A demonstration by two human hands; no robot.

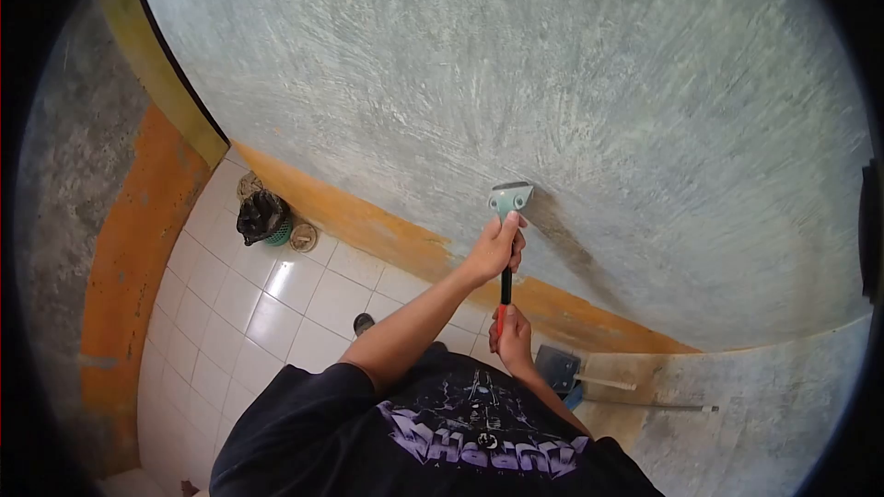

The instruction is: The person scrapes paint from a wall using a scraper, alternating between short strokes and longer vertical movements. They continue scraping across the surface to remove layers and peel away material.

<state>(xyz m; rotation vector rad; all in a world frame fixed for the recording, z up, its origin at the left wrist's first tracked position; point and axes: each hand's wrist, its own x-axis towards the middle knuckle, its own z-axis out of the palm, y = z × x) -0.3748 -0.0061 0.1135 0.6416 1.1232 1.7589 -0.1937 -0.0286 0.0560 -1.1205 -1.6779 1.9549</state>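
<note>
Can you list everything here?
scraper: one, green, black, red, centre
wall: one, grey above orange, ahead
side walls: two, patchy grey, flanking
tiled floor: one, white, below
basket: one, green, near wall
bag: one, black, on basket
clump: one, brownish, by basket
round container: one, brownish, beside basket
pan-like item: one, dark, lower right
sticks: two, pale, grey, nearby
unclear object: one, black, right edge
shirt: one, black, bottom
footwear: one, dark, on floor
left grip: one, bare, on scraper
right grip: one, bare, lower

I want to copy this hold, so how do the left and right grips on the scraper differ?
Place: the left grip sits just below the scraper's head; the right grip sits farther down.
Colour: black handle shows below the left grip; red handle shows at the right grip.
Shared: both are closed around the same tool.
</note>
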